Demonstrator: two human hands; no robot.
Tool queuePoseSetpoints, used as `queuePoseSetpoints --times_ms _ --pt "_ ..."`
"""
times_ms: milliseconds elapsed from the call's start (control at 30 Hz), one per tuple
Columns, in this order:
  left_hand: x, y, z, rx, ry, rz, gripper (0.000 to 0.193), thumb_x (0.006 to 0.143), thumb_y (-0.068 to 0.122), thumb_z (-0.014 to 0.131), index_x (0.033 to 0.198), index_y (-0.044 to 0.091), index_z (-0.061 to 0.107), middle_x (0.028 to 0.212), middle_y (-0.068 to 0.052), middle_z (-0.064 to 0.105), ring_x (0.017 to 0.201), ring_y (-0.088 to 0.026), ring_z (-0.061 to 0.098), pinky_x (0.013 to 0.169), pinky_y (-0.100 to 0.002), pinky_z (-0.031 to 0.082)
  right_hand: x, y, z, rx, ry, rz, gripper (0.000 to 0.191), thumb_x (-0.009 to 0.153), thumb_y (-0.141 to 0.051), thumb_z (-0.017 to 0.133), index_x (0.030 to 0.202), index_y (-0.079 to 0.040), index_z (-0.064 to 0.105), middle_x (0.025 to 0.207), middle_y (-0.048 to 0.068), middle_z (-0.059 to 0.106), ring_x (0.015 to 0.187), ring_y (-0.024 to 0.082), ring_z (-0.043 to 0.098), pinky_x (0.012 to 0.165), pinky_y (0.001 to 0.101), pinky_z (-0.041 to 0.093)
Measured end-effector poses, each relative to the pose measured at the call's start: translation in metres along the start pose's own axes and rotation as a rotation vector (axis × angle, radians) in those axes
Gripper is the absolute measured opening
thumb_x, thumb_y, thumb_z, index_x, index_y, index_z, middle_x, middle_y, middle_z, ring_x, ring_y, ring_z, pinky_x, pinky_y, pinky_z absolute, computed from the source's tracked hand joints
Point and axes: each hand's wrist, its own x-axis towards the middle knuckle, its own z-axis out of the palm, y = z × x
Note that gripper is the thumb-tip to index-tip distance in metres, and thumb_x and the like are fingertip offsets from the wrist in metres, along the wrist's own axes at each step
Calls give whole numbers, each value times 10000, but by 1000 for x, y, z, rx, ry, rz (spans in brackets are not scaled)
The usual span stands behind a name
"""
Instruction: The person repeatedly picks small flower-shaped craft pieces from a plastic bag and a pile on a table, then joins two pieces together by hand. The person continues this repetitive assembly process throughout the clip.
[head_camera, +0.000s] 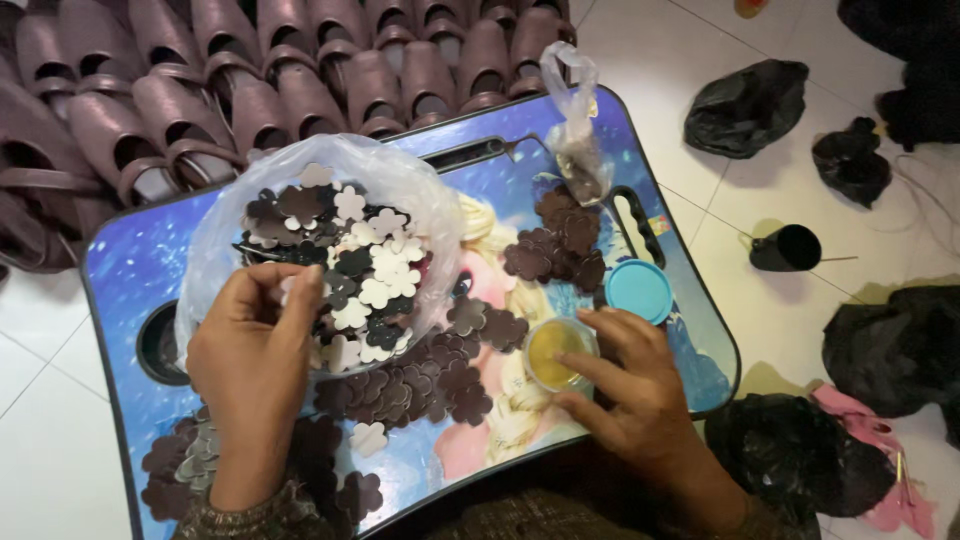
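Note:
My left hand (255, 345) reaches into a clear plastic bag (395, 175) full of brown and cream flower-shaped cutouts (350, 255); its fingertips pinch among them, and what they hold is hidden. My right hand (625, 385) rests on the rim of a small round container of yellow glue (553, 350). Both sit on a blue cartoon-printed lap tray (130, 265). Loose brown flower pieces (425, 385) lie on the tray between my hands.
A blue round lid (639, 290) lies beside the container. More brown flowers (560, 245) and a small knotted bag (575, 130) sit at the tray's far right. Rows of brown slippers (250, 70) lie behind. Black bags (745, 105) and a black cup (788, 248) sit on the tiled floor.

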Motion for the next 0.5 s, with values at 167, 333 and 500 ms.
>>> queuePoseSetpoints --times_ms 167,333,500 --pt "-1 -7 2 -195 6 106 201 1023 253 720 1074 58 707 850 15 735 730 -6 630 654 -178 496 5 -7 4 -130 -37 -64 519 838 -560 725 1092 -108 764 1456 148 575 1393 376 467 1112 472 411" --pt "-3 -9 2 -24 -21 38 193 968 246 774 1046 70 770 785 -13 731 649 -54 591 576 -210 441 4 -5 5 -134 -73 -68 569 857 -598 668 1119 -101 763 1492 167 541 1429 386 425 1140 491 369" --pt "-4 -6 -2 196 58 357 170 963 216 825 1054 73 823 796 -40 748 743 -98 582 692 -247 442 4 -4 7 -143 -87 -68 562 857 -591 672 1110 -96 759 1481 173 550 1423 390 428 1137 494 365"
